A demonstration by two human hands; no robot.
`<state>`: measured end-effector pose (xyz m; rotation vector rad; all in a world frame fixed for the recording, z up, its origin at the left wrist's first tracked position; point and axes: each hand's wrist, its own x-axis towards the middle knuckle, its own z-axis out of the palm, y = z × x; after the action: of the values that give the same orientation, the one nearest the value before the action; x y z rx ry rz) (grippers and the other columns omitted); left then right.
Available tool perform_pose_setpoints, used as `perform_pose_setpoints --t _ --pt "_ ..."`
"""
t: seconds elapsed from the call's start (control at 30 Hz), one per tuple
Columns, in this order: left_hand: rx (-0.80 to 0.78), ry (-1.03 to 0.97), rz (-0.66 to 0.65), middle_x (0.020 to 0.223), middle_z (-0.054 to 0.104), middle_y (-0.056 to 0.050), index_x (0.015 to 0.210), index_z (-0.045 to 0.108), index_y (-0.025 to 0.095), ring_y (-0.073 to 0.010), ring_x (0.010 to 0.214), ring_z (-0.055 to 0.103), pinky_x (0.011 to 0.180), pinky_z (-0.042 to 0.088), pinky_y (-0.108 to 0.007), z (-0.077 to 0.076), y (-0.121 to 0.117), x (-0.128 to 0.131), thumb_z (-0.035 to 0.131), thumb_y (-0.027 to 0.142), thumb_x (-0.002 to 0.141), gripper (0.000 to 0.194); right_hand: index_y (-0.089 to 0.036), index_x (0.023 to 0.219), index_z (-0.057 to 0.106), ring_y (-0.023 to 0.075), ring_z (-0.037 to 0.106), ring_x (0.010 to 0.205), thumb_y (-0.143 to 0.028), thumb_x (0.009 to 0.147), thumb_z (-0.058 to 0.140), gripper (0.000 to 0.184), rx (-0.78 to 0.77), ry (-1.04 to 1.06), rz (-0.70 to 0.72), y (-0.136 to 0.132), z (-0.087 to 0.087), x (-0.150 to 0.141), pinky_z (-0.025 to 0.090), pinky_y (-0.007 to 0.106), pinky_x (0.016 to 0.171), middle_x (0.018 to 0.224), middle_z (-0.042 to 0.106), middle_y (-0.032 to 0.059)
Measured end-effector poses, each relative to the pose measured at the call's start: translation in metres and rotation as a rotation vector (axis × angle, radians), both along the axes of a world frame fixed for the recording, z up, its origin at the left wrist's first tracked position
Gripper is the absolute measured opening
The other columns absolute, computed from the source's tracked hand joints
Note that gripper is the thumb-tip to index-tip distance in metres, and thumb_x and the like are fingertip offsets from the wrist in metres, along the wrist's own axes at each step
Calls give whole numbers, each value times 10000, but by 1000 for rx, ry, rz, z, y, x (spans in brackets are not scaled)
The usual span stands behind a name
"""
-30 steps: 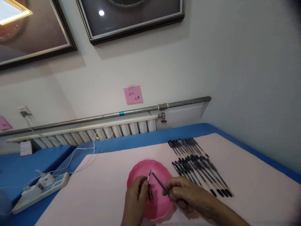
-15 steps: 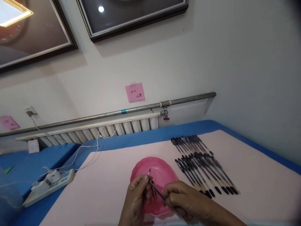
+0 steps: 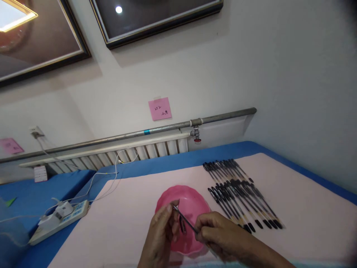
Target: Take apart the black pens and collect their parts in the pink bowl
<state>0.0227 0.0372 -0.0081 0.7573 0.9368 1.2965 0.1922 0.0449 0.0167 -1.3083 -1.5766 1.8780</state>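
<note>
Left hand (image 3: 159, 233): fingertips pinching the tip of a pen (image 3: 186, 220) between our hands, likely steadying it.
Pink bowl (image 3: 192, 194): below our hands — perhaps to catch drops.
Right hand (image 3: 216, 231): closed round the barrel, apparently guiding.
Rowed pens (image 3: 241, 191): right of our right hand — probably for easy reach.

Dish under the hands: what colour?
Pink dish; the head view, the only one, shows it best.

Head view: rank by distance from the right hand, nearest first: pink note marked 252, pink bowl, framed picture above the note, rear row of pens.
From the right hand:
1. Pink bowl, just left
2. Rear row of pens, farther back on the table
3. Pink note, on the wall
4. Framed picture, higher up the wall
</note>
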Motion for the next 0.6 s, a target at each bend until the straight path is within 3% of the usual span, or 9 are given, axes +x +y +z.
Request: perform_pose_setpoints --t 0.07,0.17,0.23,0.43,0.53,0.6 --pt "-21 -37 -30 475 469 63 914 647 116 -39 390 352 382 222 -168 0 1 -3 744 367 635 387 -205 624 473 37 205 285 -157 599 436 65 -44 32 -24 -1 -1 0 130 188 331 338 325 -121" --pt "-41 -3 -6 429 452 64 691 611 133 -29 353 327 374 201 -176 -3 3 -5 749 356 633 269 -202 617 474 32 213 287 -151 587 443 66 -53 66 -31 -3 -3 -3 130 179 331 328 318 -124" --pt "-41 29 29 408 435 63 576 538 149 -30 343 319 367 191 -181 -4 3 -4 739 381 643 315 -199 610 474 32 246 290 -147 585 452 61 -38 65 -24 -3 -4 -4 153 173 335 327 332 -122" --pt "-33 -29 -57 475 438 73 923 637 118 -36 383 331 374 207 -171 -2 1 -4 721 406 664 396 -199 617 464 31 249 292 -146 582 446 66 -57 116 -6 -2 -4 -5 155 173 336 336 334 -126" --pt "-32 5 -19 431 423 74 657 591 128 -25 349 316 368 196 -177 -4 1 -3 747 389 635 305 -198 612 460 33 277 297 -139 590 450 64 -47 88 12 -2 -2 -4 176 171 343 341 349 -122" --pt "-29 39 25 416 413 73 584 542 143 -27 336 311 361 186 -182 -4 1 -2 725 422 652 341 -196 604 459 35 307 305 -135 602 453 62 -28 59 29 -3 -1 -4 193 169 350 345 371 -114"
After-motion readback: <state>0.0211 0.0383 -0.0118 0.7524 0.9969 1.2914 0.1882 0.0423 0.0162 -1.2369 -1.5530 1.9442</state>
